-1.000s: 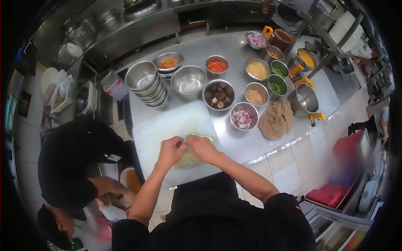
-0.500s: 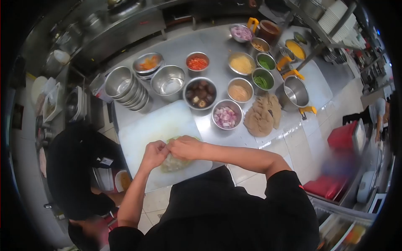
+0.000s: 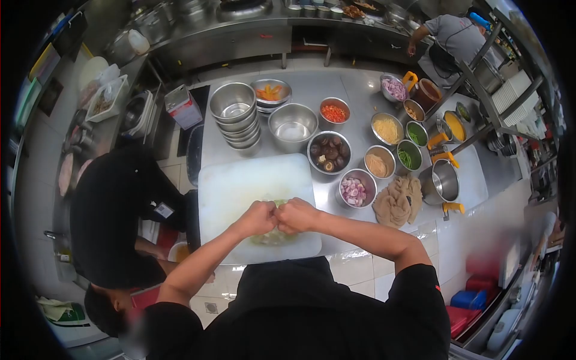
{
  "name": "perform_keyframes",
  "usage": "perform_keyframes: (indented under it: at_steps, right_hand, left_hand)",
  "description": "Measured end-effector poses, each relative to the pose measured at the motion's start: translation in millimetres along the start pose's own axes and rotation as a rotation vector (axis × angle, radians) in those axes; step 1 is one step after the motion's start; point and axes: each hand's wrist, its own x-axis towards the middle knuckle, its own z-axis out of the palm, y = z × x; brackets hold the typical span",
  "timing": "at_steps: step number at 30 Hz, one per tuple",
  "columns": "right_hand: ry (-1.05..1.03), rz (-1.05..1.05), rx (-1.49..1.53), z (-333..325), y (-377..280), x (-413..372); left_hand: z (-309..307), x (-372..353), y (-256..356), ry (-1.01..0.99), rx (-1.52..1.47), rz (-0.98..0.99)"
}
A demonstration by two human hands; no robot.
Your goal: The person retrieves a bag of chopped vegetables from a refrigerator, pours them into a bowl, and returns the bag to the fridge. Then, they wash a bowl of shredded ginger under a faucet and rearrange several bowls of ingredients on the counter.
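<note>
My left hand (image 3: pixel 258 219) and my right hand (image 3: pixel 296 215) meet above a white cutting board (image 3: pixel 240 183), fingers curled and pinched together. Between and below them is what looks like a clear plastic bag (image 3: pixel 273 239) with pale green contents, resting on the board's near part. Both hands appear to grip its upper part, though my knuckles hide the exact hold. Just right of the board stand a steel bowl of chopped red onion (image 3: pixel 354 192) and a bowl of dark mushrooms (image 3: pixel 329 153).
Stacked steel bowls (image 3: pixel 236 117) and a single steel bowl (image 3: pixel 293 127) stand behind the board. Several containers of cut ingredients, a brown cloth (image 3: pixel 396 201) and a steel pot (image 3: pixel 441 180) lie to the right. A co-worker in black (image 3: pixel 117 216) bends close on my left; another person (image 3: pixel 459 39) works far right.
The camera view has shifted, so the table appears farther right and lower. My hands stay together at the bag, now with knuckles closer together. The co-worker on the left remains bent over.
</note>
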Motion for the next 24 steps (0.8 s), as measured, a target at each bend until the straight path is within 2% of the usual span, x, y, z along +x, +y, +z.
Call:
perform_keyframes:
  at_steps: [1,3,5,7,9,10,13,20,22,23,24]
  right_hand:
    - [-0.002,-0.001,-0.001,7,-1,-2]
    - [0.311,0.044,0.181,16,-2,-4]
    - [0.347,0.107,0.272,19,-7,-10]
    - [0.371,0.179,0.375,19,-13,-17]
    - [0.422,0.368,0.612,20,-12,-18]
    - [0.461,0.369,0.682,25,-11,-19]
    - [0.501,0.357,0.701,26,-18,-21]
    - [0.515,0.274,0.578,33,-18,-28]
    - [0.438,0.367,0.483,23,-24,-36]
    - [0.441,0.371,0.487,16,-25,-40]
    - [0.454,0.352,0.32,8,-25,-43]
  left_hand:
    - [0,-3,1,0.024,0.031,0.007]
    - [-1,-5,2,0.021,-0.045,-0.013]
    - [-1,-10,1,0.018,-0.128,-0.044]
    - [2,-14,-1,0.041,-0.183,0.028]
    - [-9,-20,14,0.032,-0.195,-0.032]
    - [-13,-22,21,0.032,-0.194,-0.072]
    - [-11,-24,23,0.06,-0.086,-0.032]
    - [-2,-21,23,0.033,-0.032,-0.116]
    - [12,-21,11,0.136,-0.398,-0.228]
    - [12,-20,10,0.13,-0.396,-0.23]
    - [11,-19,9,0.13,-0.538,-0.281]
